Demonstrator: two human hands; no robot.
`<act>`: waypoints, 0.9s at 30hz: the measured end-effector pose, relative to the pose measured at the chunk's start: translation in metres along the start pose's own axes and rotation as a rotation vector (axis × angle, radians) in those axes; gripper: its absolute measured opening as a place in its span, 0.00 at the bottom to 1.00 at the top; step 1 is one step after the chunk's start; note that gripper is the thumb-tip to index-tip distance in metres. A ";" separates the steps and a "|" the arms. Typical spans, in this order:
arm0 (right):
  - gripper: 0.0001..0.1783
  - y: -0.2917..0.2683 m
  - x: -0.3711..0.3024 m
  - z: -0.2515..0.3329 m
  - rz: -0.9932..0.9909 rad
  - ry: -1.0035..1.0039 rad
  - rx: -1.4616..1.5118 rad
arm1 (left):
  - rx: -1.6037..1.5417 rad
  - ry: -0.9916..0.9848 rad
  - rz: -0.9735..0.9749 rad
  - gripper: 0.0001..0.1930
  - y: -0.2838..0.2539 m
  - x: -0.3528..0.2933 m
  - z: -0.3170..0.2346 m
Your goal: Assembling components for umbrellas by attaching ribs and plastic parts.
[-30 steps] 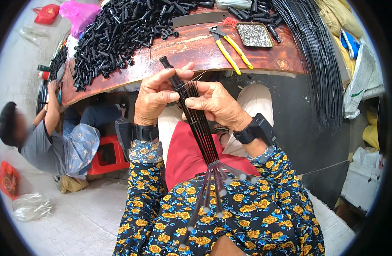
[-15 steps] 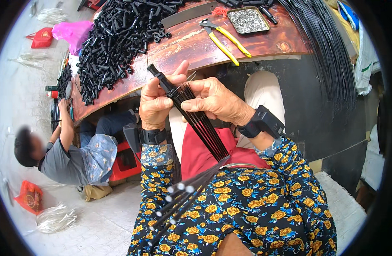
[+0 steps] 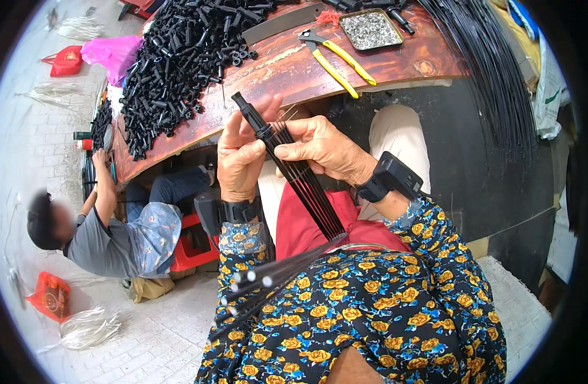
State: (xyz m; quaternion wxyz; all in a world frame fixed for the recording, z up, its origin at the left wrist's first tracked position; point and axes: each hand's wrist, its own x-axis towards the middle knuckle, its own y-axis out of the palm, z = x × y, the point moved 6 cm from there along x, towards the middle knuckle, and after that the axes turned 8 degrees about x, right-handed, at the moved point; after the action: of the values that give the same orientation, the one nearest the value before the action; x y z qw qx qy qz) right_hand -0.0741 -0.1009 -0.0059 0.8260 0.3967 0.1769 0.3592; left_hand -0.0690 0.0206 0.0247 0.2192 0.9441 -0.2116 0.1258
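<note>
Black rods [image 3: 306,185], black tubes [image 3: 178,57] heaped on red-brown tabletop [image 3: 287,67]. Yellow-handled pliers [image 3: 338,61]. Dark blue sleeves [image 3: 383,307] patterned with orange-yellow flowers. Black wristbands [image 3: 390,179]. Red apron [image 3: 306,224]. Pink bag [image 3: 111,51], red bag [image 3: 66,61]. Red stool [image 3: 191,246]. Grey shirt [image 3: 92,246].

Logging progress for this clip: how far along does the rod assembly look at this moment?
Done: a bundle of thin black rods already sits in a black plastic cap. In hand: the left hand grips the cap end while the right hand pinches the rods just below it. Left: a large pile of loose black plastic pieces and a long sheaf of black rods remain on the wooden table.
</note>
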 end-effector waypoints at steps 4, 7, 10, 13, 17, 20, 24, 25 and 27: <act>0.17 0.001 -0.010 0.012 -0.021 -0.069 0.030 | 0.289 0.069 -0.579 0.32 -0.006 -0.021 -0.029; 0.18 0.002 -0.011 0.019 -0.064 -0.101 0.009 | 0.275 0.125 -0.257 0.50 0.044 -0.037 -0.067; 0.20 0.004 -0.013 0.024 -0.082 -0.184 -0.100 | 0.311 0.142 0.234 0.72 0.117 -0.045 -0.077; 0.17 0.004 -0.008 0.020 -0.070 -0.278 -0.051 | 0.614 -0.059 0.054 0.43 0.131 -0.036 -0.062; 0.15 0.009 -0.007 0.030 -0.101 -0.340 -0.172 | 0.640 -0.056 -0.730 0.10 0.092 -0.029 -0.063; 0.14 0.025 0.004 0.029 -0.067 -0.448 -0.237 | 0.734 0.077 -0.907 0.11 0.058 -0.025 -0.061; 0.13 0.041 0.006 0.027 -0.048 -0.438 -0.255 | 0.861 0.126 -0.913 0.08 0.051 -0.024 -0.060; 0.14 0.043 0.005 0.026 -0.036 -0.430 -0.251 | 0.867 0.130 -0.919 0.08 0.052 -0.025 -0.062; 0.14 0.045 0.006 0.023 -0.032 -0.436 -0.273 | 0.942 0.100 -0.944 0.07 0.056 -0.028 -0.066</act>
State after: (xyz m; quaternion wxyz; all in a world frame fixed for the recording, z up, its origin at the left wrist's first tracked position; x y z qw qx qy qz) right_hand -0.0771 -0.0898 0.0437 0.8962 0.3466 -0.0491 0.2727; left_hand -0.1284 0.0155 0.0930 -0.1754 0.9233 0.3123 0.1389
